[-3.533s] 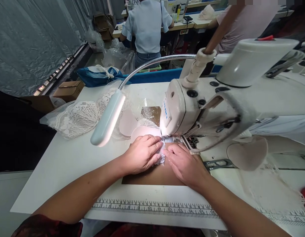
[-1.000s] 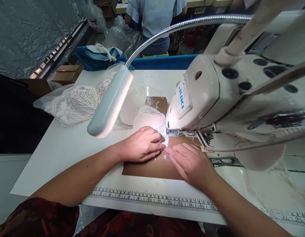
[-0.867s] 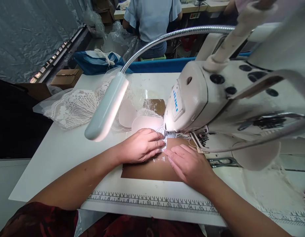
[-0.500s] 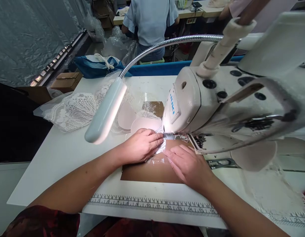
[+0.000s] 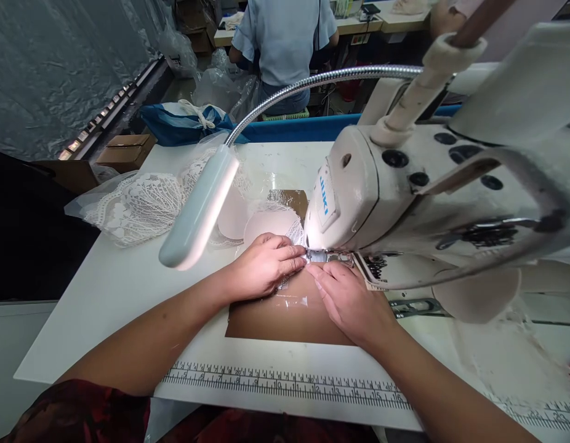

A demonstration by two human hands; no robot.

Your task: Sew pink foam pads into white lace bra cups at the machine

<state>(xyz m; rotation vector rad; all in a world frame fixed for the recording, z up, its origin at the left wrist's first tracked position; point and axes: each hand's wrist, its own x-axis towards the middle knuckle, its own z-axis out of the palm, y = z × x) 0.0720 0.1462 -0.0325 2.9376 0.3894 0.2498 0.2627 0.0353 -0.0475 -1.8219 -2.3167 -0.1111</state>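
Note:
My left hand [image 5: 261,266] lies flat with fingers together, pressing a white lace piece with a padded cup [image 5: 272,223] onto the brown plate [image 5: 285,317] just left of the needle area. My right hand [image 5: 349,295] lies flat beside it, fingertips touching the lace edge at the presser foot [image 5: 318,255] of the white sewing machine [image 5: 405,197]. The needle itself is hidden under the machine head. Both hands hold the fabric down.
A gooseneck lamp [image 5: 199,206] hangs over the left of the work. A heap of white lace [image 5: 137,206] lies at the table's left. More cups and lace [image 5: 492,307] lie at the right. A printed ruler [image 5: 285,384] runs along the front edge. A person [image 5: 285,43] sits behind.
Both hands have slid forward toward the presser foot, and the lace piece has moved further under the machine. Less lace shows in front of my fingers.

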